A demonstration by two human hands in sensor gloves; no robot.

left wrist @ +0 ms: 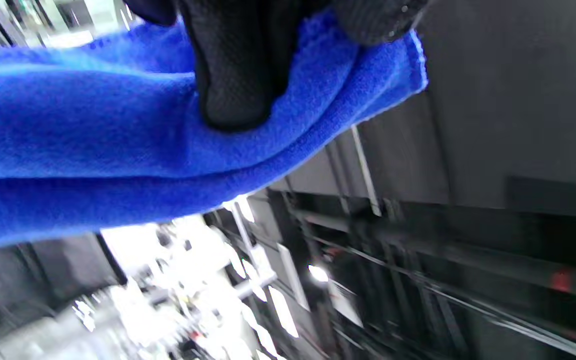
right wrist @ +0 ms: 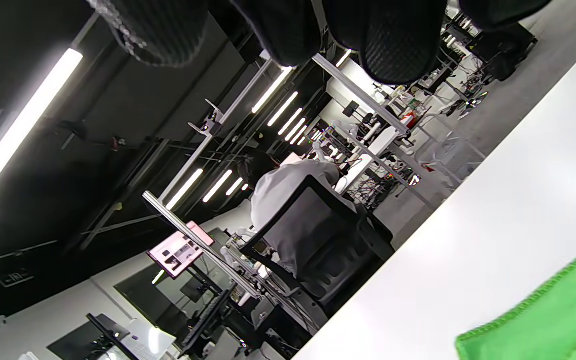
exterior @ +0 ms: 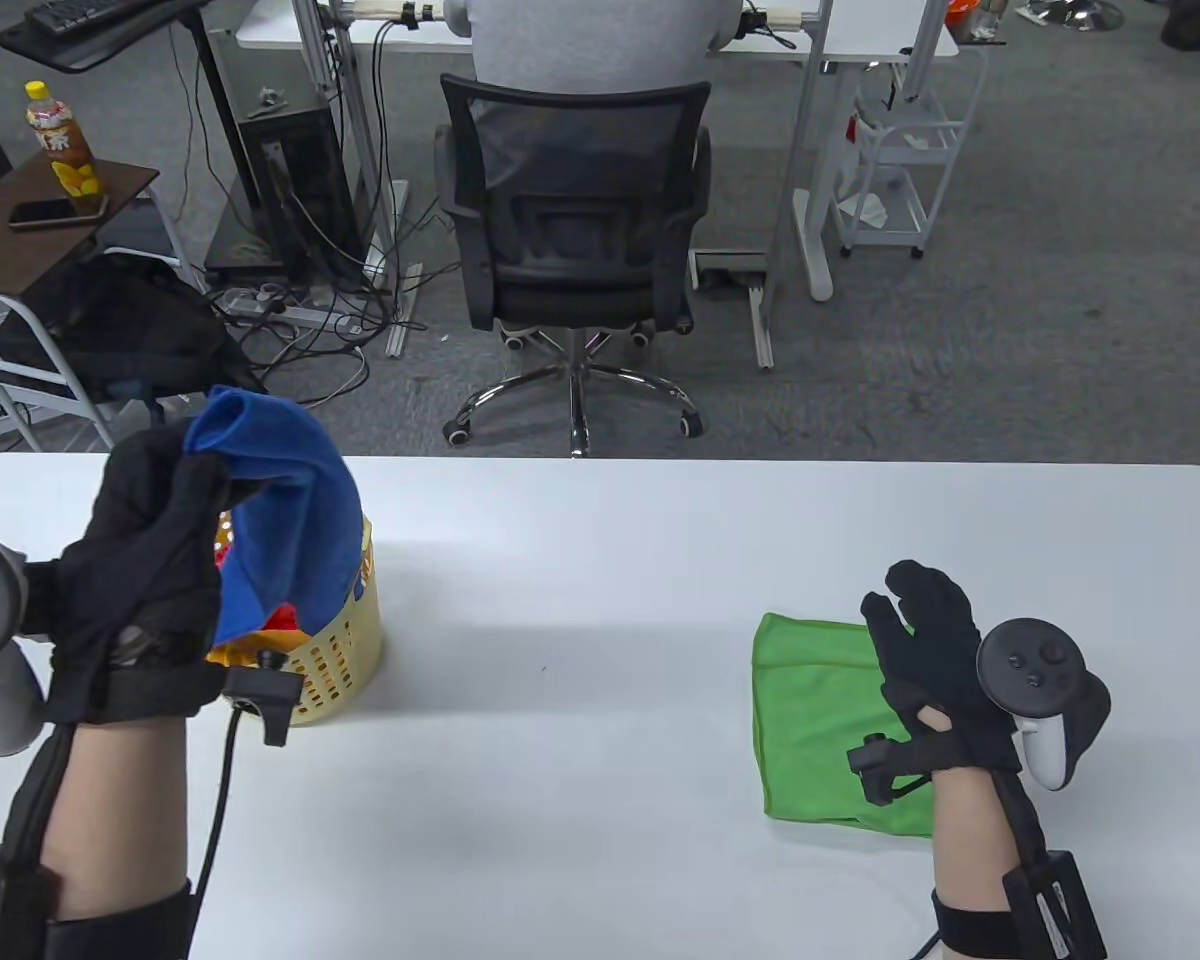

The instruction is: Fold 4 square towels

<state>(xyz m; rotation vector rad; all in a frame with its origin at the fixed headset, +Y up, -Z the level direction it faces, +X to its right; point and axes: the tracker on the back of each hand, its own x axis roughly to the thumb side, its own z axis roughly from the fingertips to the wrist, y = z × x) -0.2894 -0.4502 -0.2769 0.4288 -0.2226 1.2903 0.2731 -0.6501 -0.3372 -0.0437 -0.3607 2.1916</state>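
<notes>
A blue towel (exterior: 290,510) hangs from my left hand (exterior: 155,540), which grips its upper corner above a yellow basket (exterior: 345,655). In the left wrist view the blue towel (left wrist: 118,125) fills the left side, pinched by my gloved fingers (left wrist: 235,65). More cloth, red and orange, shows inside the basket under the blue one. A folded green towel (exterior: 820,720) lies flat on the white table (exterior: 580,600) at the right. My right hand (exterior: 925,640) hovers over its right part with fingers relaxed and holding nothing. A corner of the green towel (right wrist: 543,320) shows in the right wrist view.
The table's far edge runs just behind the basket. Beyond it stand a black office chair (exterior: 575,250) with a seated person, desks, cables and a side table with a bottle (exterior: 60,140).
</notes>
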